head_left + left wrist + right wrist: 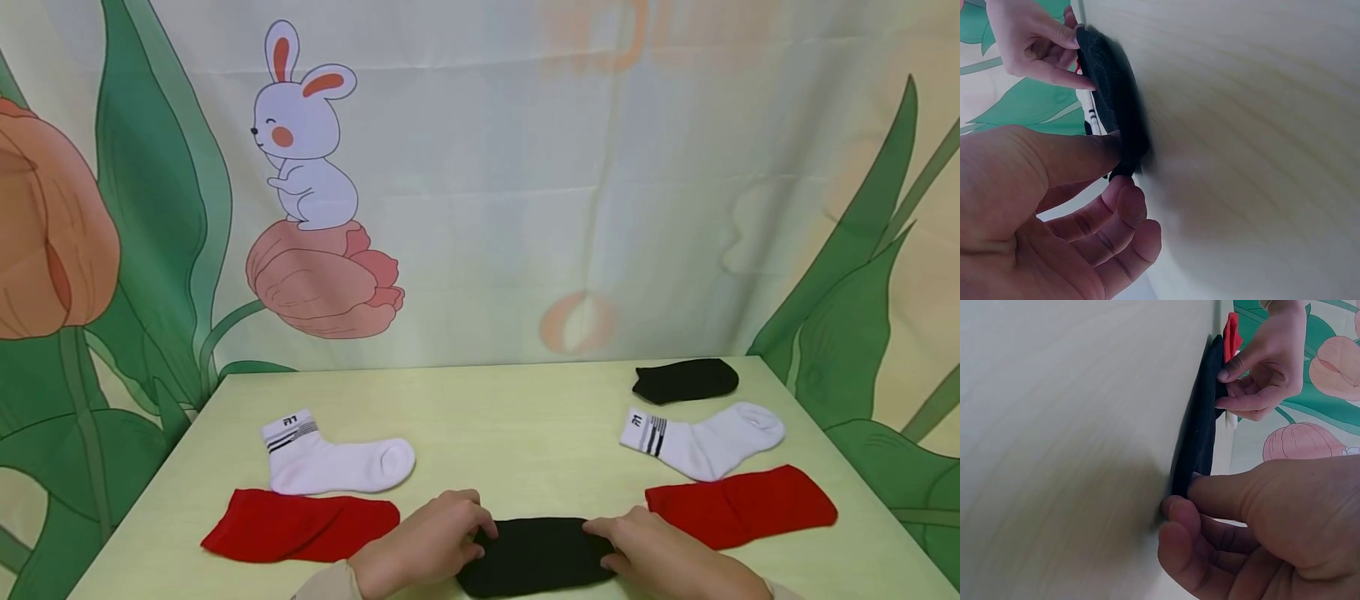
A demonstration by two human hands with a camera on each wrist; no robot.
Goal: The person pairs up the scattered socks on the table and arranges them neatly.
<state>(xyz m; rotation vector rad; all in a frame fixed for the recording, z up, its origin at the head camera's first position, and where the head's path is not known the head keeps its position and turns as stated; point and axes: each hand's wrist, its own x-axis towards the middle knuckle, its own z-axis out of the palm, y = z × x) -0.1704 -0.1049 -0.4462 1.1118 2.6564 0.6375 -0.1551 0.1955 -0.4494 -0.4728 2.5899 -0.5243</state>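
A black sock lies flat at the table's near edge, between both hands. My left hand pinches its left end between thumb and fingers; the left wrist view shows that thumb on top of the dark fabric. At the other end, my right hand pinches the sock's right edge, its thumb and index finger closed on the cloth in the right wrist view. A red sock rests just beyond my left wrist, and another red sock is beside my right hand.
Behind the left red sock lies a white striped sock. Its lookalike, a second white sock, is at the right, with another black sock behind it near the table's far edge. A printed curtain hangs behind.
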